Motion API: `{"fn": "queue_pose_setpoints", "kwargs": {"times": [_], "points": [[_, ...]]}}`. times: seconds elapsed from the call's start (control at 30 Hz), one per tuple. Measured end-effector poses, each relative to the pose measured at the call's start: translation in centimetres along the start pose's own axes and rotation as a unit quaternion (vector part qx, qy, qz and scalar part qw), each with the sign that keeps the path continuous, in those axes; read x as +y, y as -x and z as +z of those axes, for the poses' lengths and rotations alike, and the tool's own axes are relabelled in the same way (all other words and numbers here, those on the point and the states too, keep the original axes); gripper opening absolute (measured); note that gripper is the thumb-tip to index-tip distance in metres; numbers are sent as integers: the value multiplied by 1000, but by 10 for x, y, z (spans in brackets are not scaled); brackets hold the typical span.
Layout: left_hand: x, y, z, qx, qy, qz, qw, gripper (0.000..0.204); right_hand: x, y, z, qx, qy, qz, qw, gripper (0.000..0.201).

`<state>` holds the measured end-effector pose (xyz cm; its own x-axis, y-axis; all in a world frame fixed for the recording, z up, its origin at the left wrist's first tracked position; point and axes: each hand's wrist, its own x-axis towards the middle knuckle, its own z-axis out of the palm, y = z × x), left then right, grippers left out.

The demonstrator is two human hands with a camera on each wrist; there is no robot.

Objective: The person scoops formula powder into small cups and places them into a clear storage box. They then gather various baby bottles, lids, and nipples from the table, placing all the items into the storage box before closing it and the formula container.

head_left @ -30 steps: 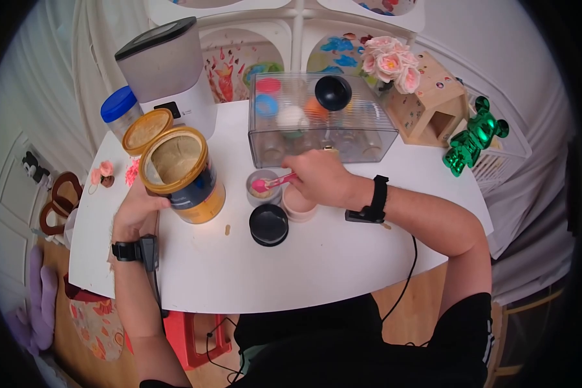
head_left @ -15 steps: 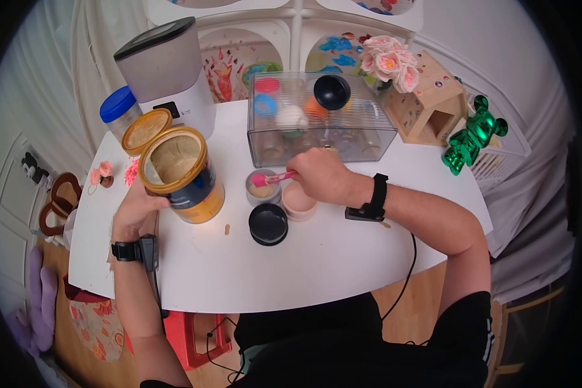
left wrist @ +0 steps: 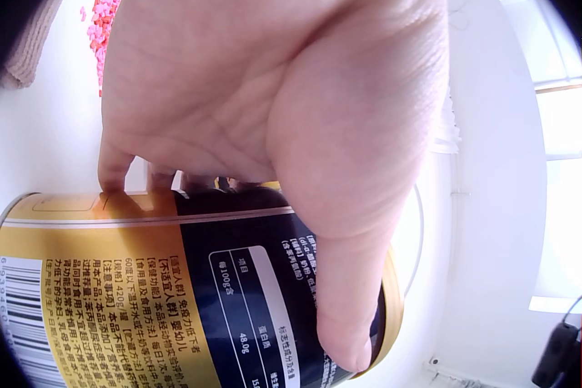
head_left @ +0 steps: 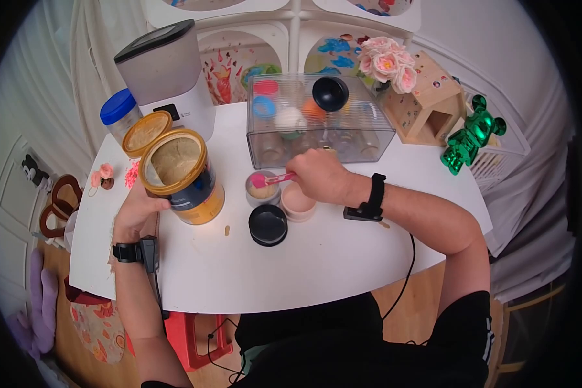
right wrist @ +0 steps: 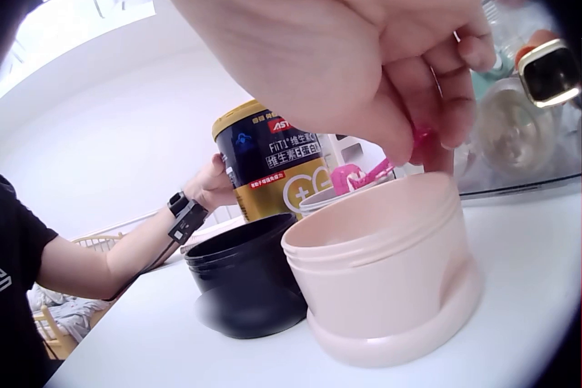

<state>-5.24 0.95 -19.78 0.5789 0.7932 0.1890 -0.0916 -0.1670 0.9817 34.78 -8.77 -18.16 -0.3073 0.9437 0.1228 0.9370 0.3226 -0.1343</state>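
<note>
My left hand (head_left: 134,210) grips the side of a dark blue and gold can (head_left: 200,200), its lid (head_left: 147,133) flipped back; in the left wrist view the thumb and fingers wrap round it. My right hand (head_left: 323,178) pinches a pink scoop (head_left: 261,180) by its handle. The scoop's bowl sits over a small grey cup (head_left: 255,196) with pale powder inside. A pale pink cup (right wrist: 373,261) and a black cup (right wrist: 245,279) stand close by on the table, below the right hand in the right wrist view.
Behind the cups is a clear box (head_left: 317,143) of bottles with a black round piece on top. A white dispenser (head_left: 194,116) and a blue-lidded jar (head_left: 118,108) stand back left. At the right are a wooden house (head_left: 420,107) and a green bear figure (head_left: 475,134).
The scoop's bowl has risen slightly from the grey cup, and the right hand has shifted a little. The left hand keeps its grip on the can.
</note>
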Motion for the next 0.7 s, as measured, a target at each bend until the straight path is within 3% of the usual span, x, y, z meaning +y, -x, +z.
{"fn": "queue_pose_setpoints", "kwargs": {"times": [0.37, 0.7], "points": [[2, 0, 2, -18, 29, 6, 999, 118, 2, -1, -11, 83, -86, -2, 993, 13], [8, 1, 12, 4, 84, 10, 996, 118, -43, -18, -84, 198, -110, -85, 970, 12]]}}
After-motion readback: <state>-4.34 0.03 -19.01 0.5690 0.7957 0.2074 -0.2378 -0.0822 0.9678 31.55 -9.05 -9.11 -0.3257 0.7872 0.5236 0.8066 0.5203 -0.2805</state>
